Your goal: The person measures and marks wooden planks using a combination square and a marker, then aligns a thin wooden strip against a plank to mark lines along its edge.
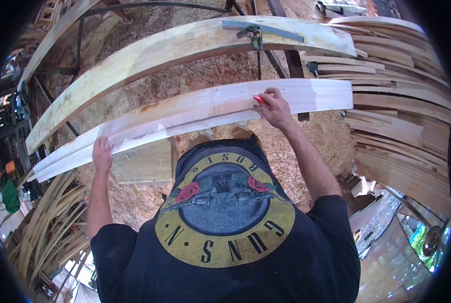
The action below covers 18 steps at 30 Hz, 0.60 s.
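A long pale board (326,95) lies crosswise in front of my body, with a thin straight strip (185,122) running along it. My left hand (102,153) rests on the board's near edge toward the left, its fingers pressed over the strip and the thumb hidden from clear view. Toward the right, my right hand (273,108) pinches a small red marking tool (260,100) over the board. Beyond it lies a thick curved plank (160,55), with a combination square (256,38) on top.
Stacked boards (402,101) fill the right side. Thin wood offcuts (49,222) are piled at the lower left. Shavings (316,146) cover the ground, and a flat wooden block (142,164) sits below the board. Dark metal supports stand beneath the curved plank.
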Available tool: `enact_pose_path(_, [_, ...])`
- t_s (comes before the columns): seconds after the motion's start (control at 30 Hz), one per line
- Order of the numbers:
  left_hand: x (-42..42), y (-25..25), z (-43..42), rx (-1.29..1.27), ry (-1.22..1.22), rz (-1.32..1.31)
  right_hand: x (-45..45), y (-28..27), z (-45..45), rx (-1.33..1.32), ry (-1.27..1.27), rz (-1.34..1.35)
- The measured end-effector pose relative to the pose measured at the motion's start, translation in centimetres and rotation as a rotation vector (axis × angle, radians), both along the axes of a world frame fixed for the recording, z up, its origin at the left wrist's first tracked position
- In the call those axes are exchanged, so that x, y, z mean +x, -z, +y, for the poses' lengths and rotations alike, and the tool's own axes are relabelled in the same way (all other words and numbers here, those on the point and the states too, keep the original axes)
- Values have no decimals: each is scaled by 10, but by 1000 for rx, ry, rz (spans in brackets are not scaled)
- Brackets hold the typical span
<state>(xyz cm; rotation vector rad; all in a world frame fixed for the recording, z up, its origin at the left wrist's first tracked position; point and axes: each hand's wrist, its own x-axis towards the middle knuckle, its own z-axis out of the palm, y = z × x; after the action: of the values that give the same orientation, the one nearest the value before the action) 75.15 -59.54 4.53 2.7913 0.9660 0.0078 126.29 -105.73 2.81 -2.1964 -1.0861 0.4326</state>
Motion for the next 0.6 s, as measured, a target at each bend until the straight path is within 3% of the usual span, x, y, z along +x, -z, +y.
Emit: enact_pose_path(0.6, [-10,4,2,5,8,-1,-10,-4,-5,34,2,-15])
